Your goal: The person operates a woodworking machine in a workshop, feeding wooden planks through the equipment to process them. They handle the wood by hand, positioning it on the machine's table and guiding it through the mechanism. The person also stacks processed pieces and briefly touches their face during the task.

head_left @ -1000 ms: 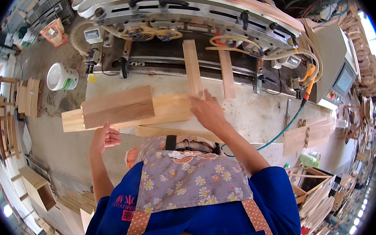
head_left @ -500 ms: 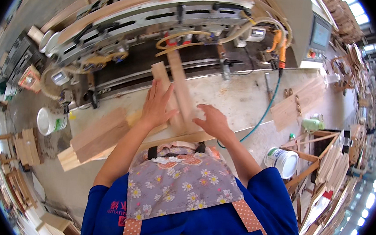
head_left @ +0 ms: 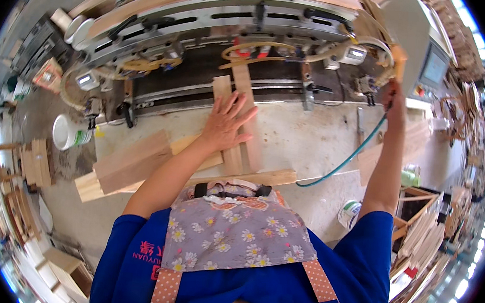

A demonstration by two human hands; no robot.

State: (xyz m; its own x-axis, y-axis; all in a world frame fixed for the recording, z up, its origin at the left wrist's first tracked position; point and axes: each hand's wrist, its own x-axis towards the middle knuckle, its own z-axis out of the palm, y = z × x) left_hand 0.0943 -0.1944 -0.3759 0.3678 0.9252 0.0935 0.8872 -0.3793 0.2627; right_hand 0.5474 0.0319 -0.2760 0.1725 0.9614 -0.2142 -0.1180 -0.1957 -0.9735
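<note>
Here's the left hand (head_left: 226, 122), palm down and fingers spread wide over two narrow wooden strips, pinching nothing; whether the palm presses firmly or just rests, I can't tell. The left strip (head_left: 222, 86) runs beneath that hand, and the right strip (head_left: 247, 89) lies close alongside under the outstretched fingers, its far end reaching in below the yellow hoses (head_left: 262, 46) of the clamping machine (head_left: 218, 21). Both strips stretch back over the worktable (head_left: 306, 134) toward the apron (head_left: 247, 231), and that flat palm probably keeps the pair from sliding. Over on the right, the right hand (head_left: 393, 103), blurred, is closed around the lower end of an orange air gun (head_left: 398, 58), where the teal hose (head_left: 338, 167) joins; a grip there seems a handy way to take it with the hose trailing free. On the left, a brown plank (head_left: 133, 163) sits on a paler board (head_left: 91, 188), apparently parked out of the way of the strips. And look at the change! Half a second ago the right hand was open beside the right strip's near end; now it's up at the air gun, while the left hand remains over the strips. A second ago those strips stood clearly apart; now they're side by side.
</note>
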